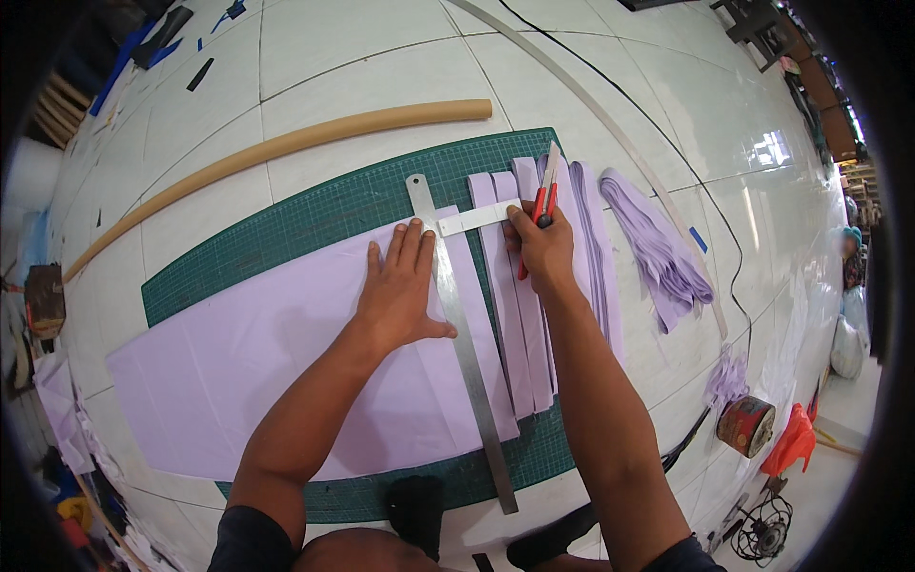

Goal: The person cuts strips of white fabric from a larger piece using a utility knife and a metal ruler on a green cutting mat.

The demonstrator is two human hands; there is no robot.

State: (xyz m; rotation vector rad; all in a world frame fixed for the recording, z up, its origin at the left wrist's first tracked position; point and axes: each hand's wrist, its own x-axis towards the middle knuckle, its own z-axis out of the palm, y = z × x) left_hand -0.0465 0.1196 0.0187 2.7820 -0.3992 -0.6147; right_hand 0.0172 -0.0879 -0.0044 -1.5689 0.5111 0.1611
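A long steel ruler [459, 334] lies across a folded lilac cloth [286, 353] on a green cutting mat [315, 217]. My left hand [398, 291] rests flat on the cloth, fingers stretched out, with its fingertips at the ruler's left edge. In my right hand [543, 246] is a red utility knife [543, 205], blade pointing away from me. The same hand pinches one end of a short white measuring strip [477, 216], whose other end reaches the steel ruler. Cut lilac strips [503, 286] lie side by side under and beside my right forearm.
Beyond the mat lies a long brown cardboard tube [286, 153]. On the tiled floor to the right are a bundle of lilac strips [658, 253], a black cable [667, 138], a long flat pale strip [591, 100] and a rusty tin can [745, 425].
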